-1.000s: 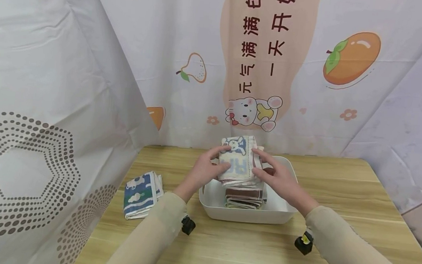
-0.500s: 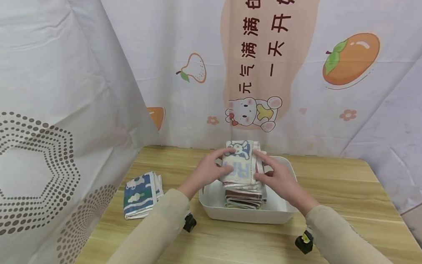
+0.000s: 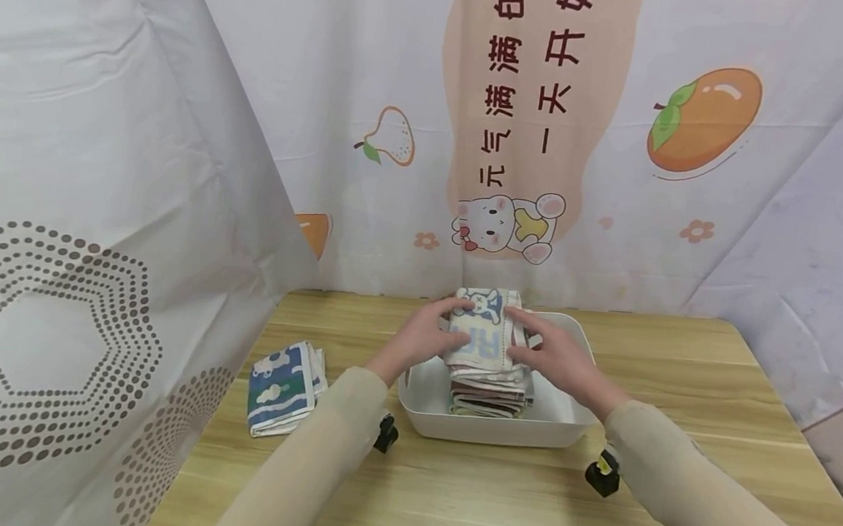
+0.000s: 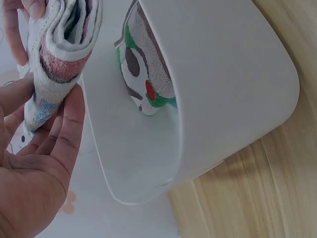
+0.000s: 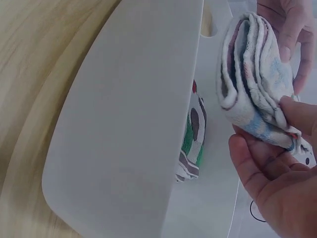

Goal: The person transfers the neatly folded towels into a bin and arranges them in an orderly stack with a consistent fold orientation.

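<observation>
Both hands hold a folded towel [image 3: 477, 339], pale with a blue bunny pattern, over a white plastic bin [image 3: 497, 431]. My left hand [image 3: 426, 332] grips its left side, thumb above and fingers beneath in the left wrist view. On the opposite side, my right hand [image 3: 559, 357] pinches it the same way. More folded towels [image 3: 488, 404] are stacked inside the bin below. The wrist views show the held towel [image 5: 255, 89] rolled in layers, apart from a green, white and brown towel [image 4: 143, 64] in the bin.
A folded blue and green towel [image 3: 282, 389] lies on the wooden table [image 3: 461, 500], left of the bin. A printed curtain [image 3: 378, 67] hangs behind the table, and a dotted white sheet [image 3: 82, 183] hangs at the left.
The held towel has come down towards the stack and shifted slightly right, both hands moving with it. The towel on the table at left has stayed in place.
</observation>
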`<action>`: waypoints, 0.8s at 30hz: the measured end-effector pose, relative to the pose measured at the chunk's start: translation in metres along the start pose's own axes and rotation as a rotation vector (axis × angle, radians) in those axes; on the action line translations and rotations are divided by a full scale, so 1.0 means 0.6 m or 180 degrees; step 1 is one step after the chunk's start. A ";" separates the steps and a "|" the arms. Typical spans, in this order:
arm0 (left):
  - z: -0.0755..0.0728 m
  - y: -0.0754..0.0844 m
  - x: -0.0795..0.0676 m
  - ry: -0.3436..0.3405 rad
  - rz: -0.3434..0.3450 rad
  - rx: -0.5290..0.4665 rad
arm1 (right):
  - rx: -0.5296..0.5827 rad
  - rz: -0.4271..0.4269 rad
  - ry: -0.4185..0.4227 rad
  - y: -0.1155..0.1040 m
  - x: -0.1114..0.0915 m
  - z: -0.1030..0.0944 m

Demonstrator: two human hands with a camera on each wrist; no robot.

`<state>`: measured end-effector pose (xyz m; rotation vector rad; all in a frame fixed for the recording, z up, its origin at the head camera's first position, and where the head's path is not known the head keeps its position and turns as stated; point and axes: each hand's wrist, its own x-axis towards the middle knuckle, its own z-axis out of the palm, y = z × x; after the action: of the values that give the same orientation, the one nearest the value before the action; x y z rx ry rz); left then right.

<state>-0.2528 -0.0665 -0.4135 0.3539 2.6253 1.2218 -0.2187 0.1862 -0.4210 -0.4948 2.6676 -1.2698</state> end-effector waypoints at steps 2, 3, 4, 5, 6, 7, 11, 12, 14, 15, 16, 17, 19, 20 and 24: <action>0.002 -0.001 0.004 -0.0004 -0.0024 0.0051 | -0.0037 0.0026 -0.0025 0.001 0.003 0.001; 0.002 -0.001 0.006 -0.0019 -0.0042 0.0052 | -0.0056 0.0048 -0.0044 0.001 0.005 0.001; 0.003 -0.001 0.007 -0.0041 -0.0057 0.0053 | -0.0073 0.0073 -0.0058 0.002 0.006 0.001; 0.004 -0.002 0.008 -0.0063 -0.0071 0.0055 | -0.0078 0.0093 -0.0082 0.002 0.007 0.002; 0.005 -0.002 0.009 -0.0092 -0.0087 0.0041 | -0.0083 0.0116 -0.0101 0.002 0.008 0.002; 0.005 -0.002 0.011 -0.0118 -0.0099 0.0033 | -0.0084 0.0138 -0.0124 0.003 0.009 0.003; 0.009 -0.004 0.015 -0.0191 -0.0107 0.0052 | -0.0052 0.0226 -0.0186 0.005 0.012 0.005; 0.010 -0.005 0.017 -0.0203 -0.0104 0.0051 | -0.0047 0.0245 -0.0192 0.007 0.013 0.006; 0.013 -0.006 0.019 -0.0237 -0.0114 0.0037 | -0.0010 0.0266 -0.0215 0.008 0.014 0.006; 0.014 -0.006 0.020 -0.0265 -0.0122 0.0008 | 0.0005 0.0284 -0.0223 0.009 0.015 0.006; 0.014 -0.006 0.020 -0.0293 -0.0133 -0.0023 | 0.0035 0.0292 -0.0235 0.010 0.015 0.006; 0.015 -0.006 0.021 -0.0329 -0.0152 -0.0069 | 0.0063 0.0308 -0.0248 0.011 0.016 0.006; 0.016 -0.006 0.022 -0.0405 -0.0192 -0.0161 | 0.0106 0.0341 -0.0277 0.014 0.018 0.006; 0.016 -0.006 0.022 -0.0432 -0.0201 -0.0188 | 0.0117 0.0371 -0.0284 0.015 0.019 0.006; 0.018 -0.008 0.026 -0.0511 -0.0218 -0.0258 | 0.0148 0.0463 -0.0345 0.018 0.024 0.008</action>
<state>-0.2648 -0.0568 -0.4258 0.3303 2.4248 1.2199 -0.2332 0.1842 -0.4324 -0.3458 2.5280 -1.2239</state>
